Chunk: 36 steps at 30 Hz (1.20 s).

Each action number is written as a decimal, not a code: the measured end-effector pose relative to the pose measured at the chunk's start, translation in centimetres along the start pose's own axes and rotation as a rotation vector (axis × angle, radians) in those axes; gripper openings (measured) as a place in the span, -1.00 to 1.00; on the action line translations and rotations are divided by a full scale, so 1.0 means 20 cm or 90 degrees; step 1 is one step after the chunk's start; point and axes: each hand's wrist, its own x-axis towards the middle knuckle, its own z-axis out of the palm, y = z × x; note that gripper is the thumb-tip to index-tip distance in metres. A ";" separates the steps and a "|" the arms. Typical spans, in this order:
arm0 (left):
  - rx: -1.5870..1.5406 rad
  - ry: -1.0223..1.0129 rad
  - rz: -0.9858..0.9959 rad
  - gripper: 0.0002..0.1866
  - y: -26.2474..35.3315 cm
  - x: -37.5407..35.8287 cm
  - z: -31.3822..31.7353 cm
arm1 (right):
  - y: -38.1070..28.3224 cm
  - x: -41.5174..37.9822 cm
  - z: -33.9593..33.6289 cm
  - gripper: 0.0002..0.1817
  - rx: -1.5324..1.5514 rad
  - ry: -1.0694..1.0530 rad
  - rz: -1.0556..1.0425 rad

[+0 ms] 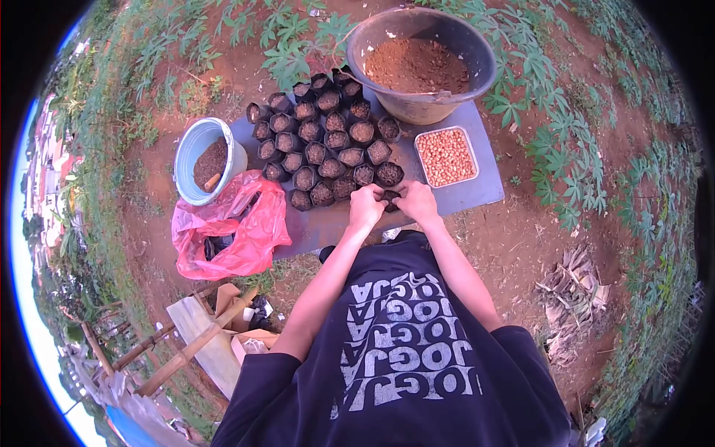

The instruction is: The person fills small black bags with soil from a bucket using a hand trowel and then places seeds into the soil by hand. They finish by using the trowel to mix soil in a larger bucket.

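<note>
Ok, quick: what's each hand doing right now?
Left hand: fingers closed on a black bag, near side of its rim hidden.
Right hand: fingers closed on the same bag.

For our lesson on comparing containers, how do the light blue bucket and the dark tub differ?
The light blue bucket looks smaller; the dark tub looks larger and wider. The bucket sits beside the pink bag, the tub near the pale kernels. The bucket's contents look darker, the tub's redder. Both are round, open and hold soil.
</note>
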 end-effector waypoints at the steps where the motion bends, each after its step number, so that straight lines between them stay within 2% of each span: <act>1: -0.003 -0.004 0.004 -0.70 -0.02 0.01 0.01 | -0.01 0.00 -0.01 -0.63 0.006 -0.011 0.017; 5: 0.021 -0.015 -0.008 -0.67 -0.02 0.01 0.00 | -0.03 0.01 -0.01 -0.64 0.056 -0.035 0.071; 8: 0.084 -0.021 -0.016 -0.66 -0.02 0.02 -0.01 | -0.02 0.02 0.01 -0.69 0.008 -0.015 0.077; 14: 0.100 -0.027 -0.031 -0.67 0.01 0.03 -0.01 | -0.01 0.03 0.03 -0.67 -0.060 0.032 0.034; 26: 0.142 -0.008 -0.004 -0.64 -0.01 0.03 0.02 | 0.00 0.02 0.03 -0.68 -0.048 0.031 -0.007; 29: 0.137 -0.009 0.020 -0.67 0.01 0.01 0.02 | -0.02 0.01 0.00 -0.57 -0.045 -0.017 0.010; 36: 0.187 -0.019 0.052 -0.67 0.01 0.01 0.01 | 0.03 -0.01 0.03 -0.70 -0.005 0.016 -0.034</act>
